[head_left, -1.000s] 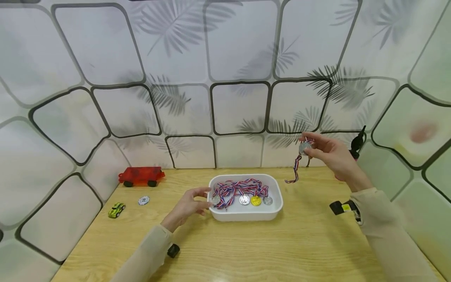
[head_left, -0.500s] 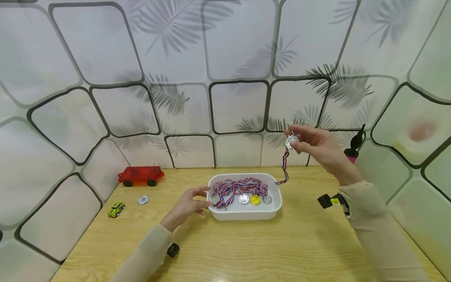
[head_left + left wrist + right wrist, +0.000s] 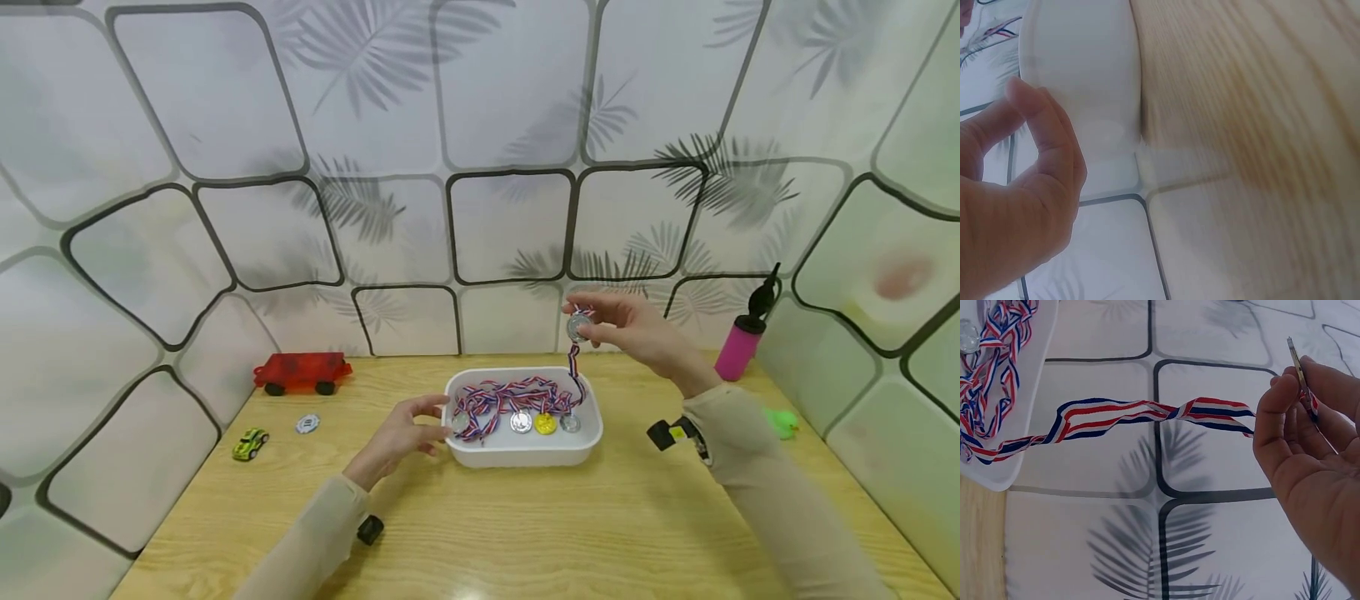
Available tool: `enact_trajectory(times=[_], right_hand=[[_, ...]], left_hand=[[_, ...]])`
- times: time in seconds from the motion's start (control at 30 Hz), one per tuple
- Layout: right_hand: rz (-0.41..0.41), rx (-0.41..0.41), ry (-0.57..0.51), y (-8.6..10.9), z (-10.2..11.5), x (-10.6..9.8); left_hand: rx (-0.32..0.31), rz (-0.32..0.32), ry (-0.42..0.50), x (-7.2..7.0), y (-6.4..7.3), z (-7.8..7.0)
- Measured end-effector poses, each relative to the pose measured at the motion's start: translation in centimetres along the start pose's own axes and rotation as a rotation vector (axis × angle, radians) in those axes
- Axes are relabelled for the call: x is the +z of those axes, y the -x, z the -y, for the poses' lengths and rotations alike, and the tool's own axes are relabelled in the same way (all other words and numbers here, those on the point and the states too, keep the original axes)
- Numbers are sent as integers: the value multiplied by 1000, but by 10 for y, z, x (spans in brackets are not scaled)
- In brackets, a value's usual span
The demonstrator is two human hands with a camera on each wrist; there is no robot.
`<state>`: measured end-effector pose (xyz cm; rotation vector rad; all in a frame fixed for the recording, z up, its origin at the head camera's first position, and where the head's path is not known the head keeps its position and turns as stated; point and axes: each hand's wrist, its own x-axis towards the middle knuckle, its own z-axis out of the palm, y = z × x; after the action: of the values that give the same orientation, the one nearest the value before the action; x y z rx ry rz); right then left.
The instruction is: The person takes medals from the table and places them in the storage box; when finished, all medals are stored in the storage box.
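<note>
My right hand (image 3: pixel 637 333) pinches a silver medal (image 3: pixel 579 327) between thumb and fingers, raised above the right back part of a white plastic tray (image 3: pixel 517 458). Its red, white and blue ribbon (image 3: pixel 1110 419) hangs from the hand, and the lower end reaches into the tray. Inside lie several medals, among them a gold one (image 3: pixel 545 424) and a silver one (image 3: pixel 521 422), with their ribbons (image 3: pixel 510 393) heaped along the back. At the left end, my left hand (image 3: pixel 397 437) holds the tray's rim with bent fingers and thumb; the exact contact is partly hidden.
A red toy wagon (image 3: pixel 302 372), a green toy car (image 3: pixel 251 444) and a round chip (image 3: pixel 307 423) are on the table's left. A pink pump (image 3: pixel 738 346) stands at the back right. Near the right sleeve is a bright green object (image 3: pixel 782 422). Patterned walls enclose the table.
My right hand has moved left with the silver medal, from beside the tray to above its right side, and the ribbon's end now dips into the tray. The left hand has stayed put.
</note>
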<state>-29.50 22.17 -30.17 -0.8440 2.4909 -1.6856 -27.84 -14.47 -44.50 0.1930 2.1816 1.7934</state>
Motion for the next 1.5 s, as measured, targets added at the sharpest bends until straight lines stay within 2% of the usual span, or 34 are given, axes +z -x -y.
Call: enact_trajectory(times=[0.27, 0.83, 1.13, 1.33, 1.5], right_hand=[[10, 100, 84, -22, -26, 13], [110, 107, 62, -61, -51, 49], [187, 107, 42, -72, -56, 73], [211, 162, 52, -73, -66, 91], [209, 168, 83, -74, -74, 104]], left_hand=[[-7, 6, 8, 2, 1, 2], [-11, 8, 10, 1, 1, -1], [-4, 11, 20, 1, 1, -1], [-2, 9, 23, 1, 1, 0], [-5, 9, 22, 0, 0, -1]])
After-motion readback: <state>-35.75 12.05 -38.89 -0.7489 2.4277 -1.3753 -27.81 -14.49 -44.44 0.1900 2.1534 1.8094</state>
